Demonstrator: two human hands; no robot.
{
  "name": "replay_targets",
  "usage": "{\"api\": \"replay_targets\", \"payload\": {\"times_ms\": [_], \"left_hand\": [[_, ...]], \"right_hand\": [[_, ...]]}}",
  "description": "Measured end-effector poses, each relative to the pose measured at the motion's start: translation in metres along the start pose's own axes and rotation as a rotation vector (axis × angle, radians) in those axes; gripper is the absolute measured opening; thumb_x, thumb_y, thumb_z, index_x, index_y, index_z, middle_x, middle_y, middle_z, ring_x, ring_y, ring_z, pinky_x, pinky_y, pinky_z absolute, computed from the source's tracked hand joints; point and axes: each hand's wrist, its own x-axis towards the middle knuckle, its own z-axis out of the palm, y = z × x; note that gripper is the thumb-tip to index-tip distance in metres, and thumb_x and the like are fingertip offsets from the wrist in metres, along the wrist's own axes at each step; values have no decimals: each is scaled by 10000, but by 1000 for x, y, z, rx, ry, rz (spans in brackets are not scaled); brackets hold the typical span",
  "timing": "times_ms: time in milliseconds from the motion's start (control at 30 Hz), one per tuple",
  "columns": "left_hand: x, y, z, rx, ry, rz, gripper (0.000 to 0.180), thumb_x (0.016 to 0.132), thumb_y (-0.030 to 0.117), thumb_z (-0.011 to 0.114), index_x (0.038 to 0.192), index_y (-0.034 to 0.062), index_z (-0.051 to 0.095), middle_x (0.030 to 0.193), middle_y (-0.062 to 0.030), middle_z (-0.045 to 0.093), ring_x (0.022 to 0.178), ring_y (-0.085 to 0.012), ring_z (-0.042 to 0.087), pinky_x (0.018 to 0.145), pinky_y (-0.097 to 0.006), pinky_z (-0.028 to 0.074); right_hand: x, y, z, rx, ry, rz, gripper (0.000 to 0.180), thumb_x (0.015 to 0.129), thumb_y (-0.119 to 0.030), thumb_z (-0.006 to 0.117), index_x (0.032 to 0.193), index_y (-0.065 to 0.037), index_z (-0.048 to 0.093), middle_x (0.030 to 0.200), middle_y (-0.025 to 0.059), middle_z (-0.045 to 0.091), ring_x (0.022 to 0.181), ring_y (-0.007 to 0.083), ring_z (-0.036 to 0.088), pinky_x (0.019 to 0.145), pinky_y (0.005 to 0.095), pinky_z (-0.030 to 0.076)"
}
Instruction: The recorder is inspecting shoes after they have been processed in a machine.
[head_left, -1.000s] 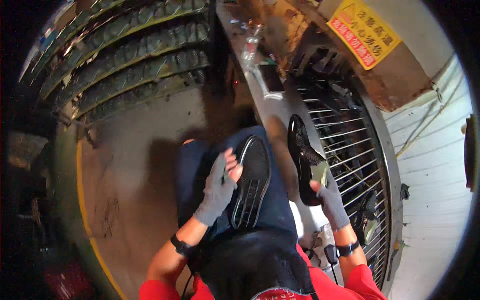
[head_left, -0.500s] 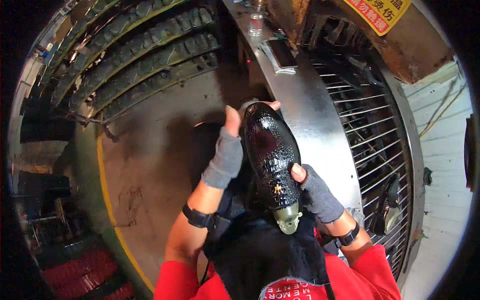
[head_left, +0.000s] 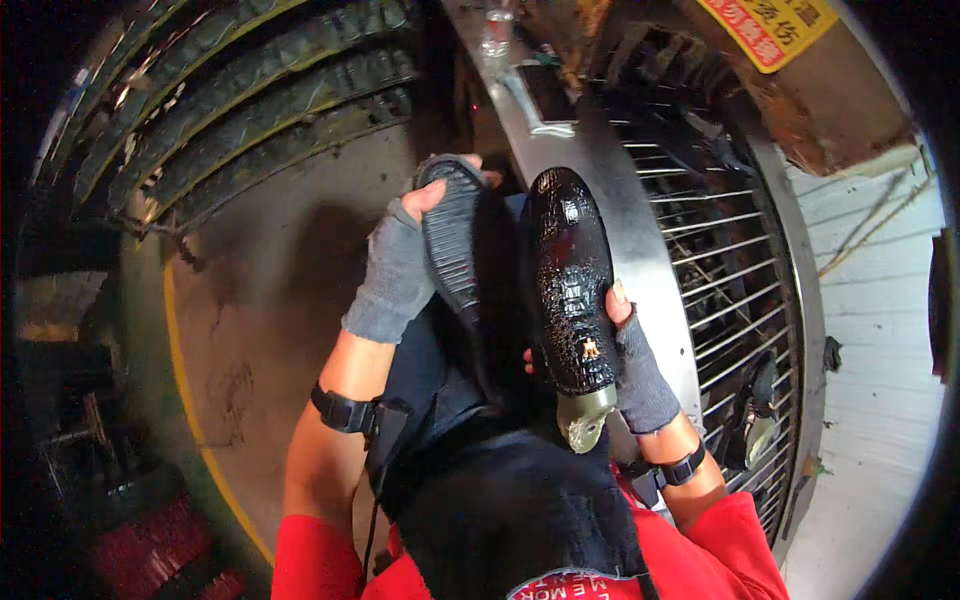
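Note:
A glossy black, textured shoe upper (head_left: 570, 265) is stretched over a greenish shoe last (head_left: 587, 412), whose end sticks out toward me. My right hand (head_left: 642, 365), in a grey fingerless glove, grips it around the heel part, thumb on the near side and fingertips showing on the far side. To its left, my left hand (head_left: 398, 262), gloved the same way, holds a black shoe sole (head_left: 452, 235) by its upper end. The sole's ribbed face is turned up toward me, and its lower part fades into the dark clothing behind. Sole and upper are apart.
On the right runs a steel ledge (head_left: 640, 190) beside a rack of metal bars (head_left: 735, 300), with a shoe (head_left: 750, 415) lying on it. A dark flat device (head_left: 547, 92) and a clear bottle (head_left: 496, 35) stand farther up the ledge. Shelves of shoes (head_left: 270, 70) fill the upper left.
My left hand has moved left, away from the upper, and the sole's ribbed face now shows. The lasted upper has shifted slightly right and stands more upright in my right hand.

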Motion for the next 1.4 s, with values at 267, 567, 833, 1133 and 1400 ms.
{"api": "replay_targets", "payload": {"times_ms": [267,567,833,1133,1400], "left_hand": [[-21,7,12,32,-134,215,804,1090,644,410,1612,33,387,1435,-205,634,1228,-252,665,1050,-396,567],[-23,8,14,42,-198,190,831,1076,660,434,1605,22,396,1435,-201,636,1229,-255,661,1058,-393,556],[-35,11,24,82,-212,170,867,1061,673,457,1605,3,378,1437,-179,638,1231,-237,654,1068,-382,535],[-79,39,39,782,-168,234,1023,767,274,926,1584,11,369,1455,-178,626,1249,-243,658,1112,-385,486],[-100,39,44,426,-95,269,935,810,218,894,1567,28,380,1442,-204,652,1284,-269,665,1195,-396,396]], "right_hand": [[10,30,36,-57,-122,77,704,1032,-613,604,1451,-48,577,1293,116,715,1066,207,743,940,360,632],[7,24,39,-140,-118,55,737,1043,-625,574,1481,-32,551,1307,117,709,1085,200,737,953,342,618],[1,18,41,-174,-135,52,732,1064,-609,548,1489,-13,535,1306,116,705,1092,196,732,976,359,607],[-15,20,41,-310,-155,53,870,969,-717,625,1401,39,614,1226,138,743,1054,211,748,920,346,607],[-8,11,45,-504,-258,4,725,1011,-607,638,1263,70,692,1001,70,765,917,125,695,806,289,560]]}}
